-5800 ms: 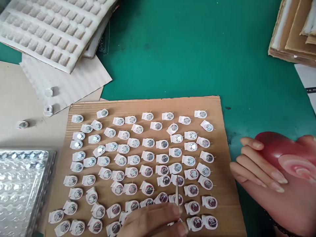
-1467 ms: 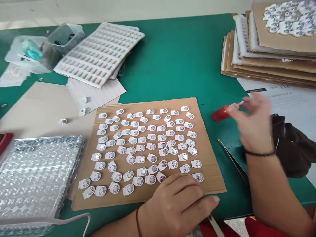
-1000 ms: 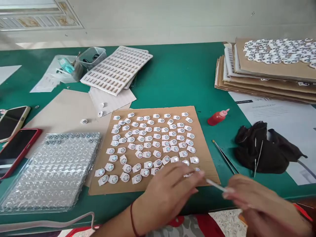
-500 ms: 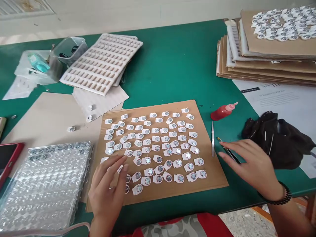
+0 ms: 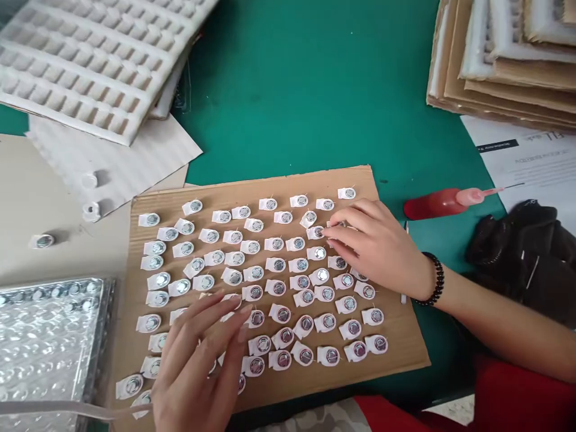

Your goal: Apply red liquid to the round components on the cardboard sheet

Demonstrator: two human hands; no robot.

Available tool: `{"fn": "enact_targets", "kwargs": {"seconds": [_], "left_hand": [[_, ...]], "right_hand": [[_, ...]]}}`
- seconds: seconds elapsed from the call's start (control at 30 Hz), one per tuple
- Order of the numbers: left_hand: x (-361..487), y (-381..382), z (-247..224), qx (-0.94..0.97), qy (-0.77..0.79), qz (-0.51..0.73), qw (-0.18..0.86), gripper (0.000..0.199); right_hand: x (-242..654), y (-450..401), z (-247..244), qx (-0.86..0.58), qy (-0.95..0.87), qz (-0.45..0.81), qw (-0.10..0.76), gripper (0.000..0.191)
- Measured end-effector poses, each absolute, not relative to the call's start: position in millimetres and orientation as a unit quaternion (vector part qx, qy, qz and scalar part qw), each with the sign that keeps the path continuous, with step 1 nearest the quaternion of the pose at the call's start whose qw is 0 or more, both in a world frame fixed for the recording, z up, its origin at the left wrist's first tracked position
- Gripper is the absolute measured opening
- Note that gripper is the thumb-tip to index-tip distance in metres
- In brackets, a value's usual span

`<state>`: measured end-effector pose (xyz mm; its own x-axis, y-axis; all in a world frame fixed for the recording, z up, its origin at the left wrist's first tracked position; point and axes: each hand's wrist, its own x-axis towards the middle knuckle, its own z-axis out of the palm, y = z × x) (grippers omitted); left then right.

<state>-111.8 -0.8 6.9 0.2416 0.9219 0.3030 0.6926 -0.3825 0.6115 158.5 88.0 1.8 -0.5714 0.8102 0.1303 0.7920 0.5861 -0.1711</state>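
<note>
Rows of small white pieces, each with a round silvery disc, lie on a brown cardboard sheet (image 5: 396, 342). My right hand (image 5: 371, 240) reaches over the upper right of the sheet. Its thumb and index fingertips come together at the right edge of one white piece with a disc (image 5: 315, 233), which lies flat among the others. My left hand (image 5: 202, 366) hovers over the lower left of the sheet, fingers apart and loosely bent, nothing held. Several pieces are hidden beneath both hands.
A red squeeze bottle (image 5: 434, 204) with a needle tip lies right of the sheet, near a black cloth item (image 5: 517, 258). Stacked cardboard and foam trays (image 5: 486, 78) stand at back right. A foam tray (image 5: 99, 66) and a clear plastic tray pack (image 5: 45, 342) are at left.
My right hand has moved left from beside the tweezers onto the pieces on the sheet. The view has tilted down and come closer. My left hand stays over the sheet's lower left.
</note>
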Motion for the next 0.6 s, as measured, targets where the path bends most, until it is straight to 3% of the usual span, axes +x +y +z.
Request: {"fn": "enact_targets", "kwargs": {"seconds": [0.33, 0.6], "left_hand": [[-105.3, 5.9, 12.9, 0.763, 0.501, 0.356, 0.201, 0.037], [-108.8, -14.4, 3.7, 0.678, 0.573, 0.425, 0.178, 0.061]], "right_hand": [[154.3, 81.8, -2.2, -0.466, -0.868, 0.152, 0.077, 0.012], [152.3, 86.8, -5.8, -0.433, -0.887, 0.150, 0.054, 0.013]]}}
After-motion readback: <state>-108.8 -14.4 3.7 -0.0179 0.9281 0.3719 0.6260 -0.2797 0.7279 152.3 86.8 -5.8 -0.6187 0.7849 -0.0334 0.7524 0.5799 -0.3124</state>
